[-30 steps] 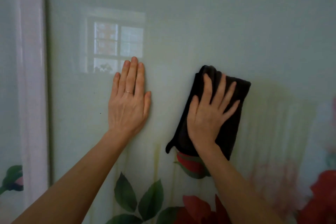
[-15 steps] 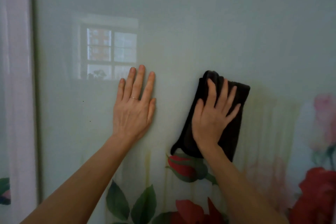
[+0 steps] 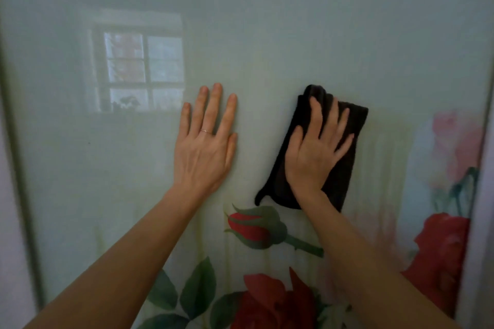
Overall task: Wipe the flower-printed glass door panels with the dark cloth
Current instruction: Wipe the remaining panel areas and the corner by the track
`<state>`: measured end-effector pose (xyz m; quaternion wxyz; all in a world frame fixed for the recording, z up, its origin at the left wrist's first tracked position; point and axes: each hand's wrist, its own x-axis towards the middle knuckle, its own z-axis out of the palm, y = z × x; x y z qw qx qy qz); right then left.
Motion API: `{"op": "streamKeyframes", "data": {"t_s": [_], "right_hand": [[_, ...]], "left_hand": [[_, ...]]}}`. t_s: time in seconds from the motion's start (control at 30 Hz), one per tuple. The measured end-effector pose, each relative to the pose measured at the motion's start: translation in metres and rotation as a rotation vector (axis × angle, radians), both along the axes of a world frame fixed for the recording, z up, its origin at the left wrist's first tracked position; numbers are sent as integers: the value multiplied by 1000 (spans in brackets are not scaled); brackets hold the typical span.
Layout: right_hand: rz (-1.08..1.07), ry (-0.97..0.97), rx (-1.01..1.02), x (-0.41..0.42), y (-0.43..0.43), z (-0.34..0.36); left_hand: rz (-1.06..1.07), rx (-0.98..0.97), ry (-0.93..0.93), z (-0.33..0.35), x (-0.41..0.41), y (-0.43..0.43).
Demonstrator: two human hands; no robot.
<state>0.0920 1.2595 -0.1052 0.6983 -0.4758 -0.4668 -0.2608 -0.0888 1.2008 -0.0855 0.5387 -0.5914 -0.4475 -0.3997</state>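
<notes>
The glass door panel (image 3: 294, 21) fills nearly the whole view, a pale green sheet seen close and straight on. A narrow frame strip (image 3: 24, 195) runs down its left edge and another frame strip (image 3: 478, 222) down its right. Its lower part carries printed flowers: a big red rose (image 3: 272, 302) at the bottom middle, a second red rose (image 3: 441, 248) at the lower right, a faint pink rose (image 3: 457, 141) above that one, a red rosebud (image 3: 251, 230) on a green stem near the centre, and dark green leaves (image 3: 197, 286) at the lower left of the flowers. Pale vertical streaks show on the glass around the rosebud and to the right of the cloth. In the upper left the glass reflects a window (image 3: 139, 72) with several panes.

Two bare forearms reach up from the bottom edge to the middle of the panel. The dark cloth (image 3: 340, 181) lies folded and flat against the glass, right of centre, just above the rosebud, with one corner hanging down at its lower left. The right hand (image 3: 312, 152) lies on top of the cloth, fingers straight and spread, palm pressing it to the glass without curling round it. The left hand (image 3: 204, 147) rests flat on the bare glass beside it, well clear of the cloth, fingers straight and close together, holding nothing. A thin ring (image 3: 205, 131) sits on one of its fingers.
</notes>
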Motion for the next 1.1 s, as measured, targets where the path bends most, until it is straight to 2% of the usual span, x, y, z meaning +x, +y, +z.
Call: {"op": "streamKeyframes", "data": {"t_s": [0.07,0.2,0.27,0.33,0.5,0.53,0.67,0.73,0.8,0.9,0.97,1.03,1.1], "right_hand": [[12,8,-22,-16,-7,4],[-3,-377,63,-3,-5,-9],[14,-486,106,17,1,-10],[16,-453,104,33,8,-10],[22,-6,-8,15,4,-5],[19,-9,-13,6,0,-3],[3,-378,74,-4,-6,2],[15,-454,121,8,-2,9],[7,-405,134,23,5,14],[5,-68,72,36,14,20],[-5,55,12,28,12,20],[-13,-18,-10,14,4,16],[-16,-238,15,5,-1,10]], "left_hand": [[-23,-1,3,1,13,5],[-44,11,6,5,34,13],[-38,20,-9,6,37,16],[-22,25,-3,6,38,17],[-7,41,-9,5,40,17],[-6,42,-13,4,41,18],[-30,60,-13,5,41,19],[-29,57,-9,5,39,19],[-21,45,-13,4,39,19],[-3,40,-24,4,41,19],[3,40,-30,5,41,18],[3,40,-35,3,40,17],[-2,45,-34,1,40,17]]}}
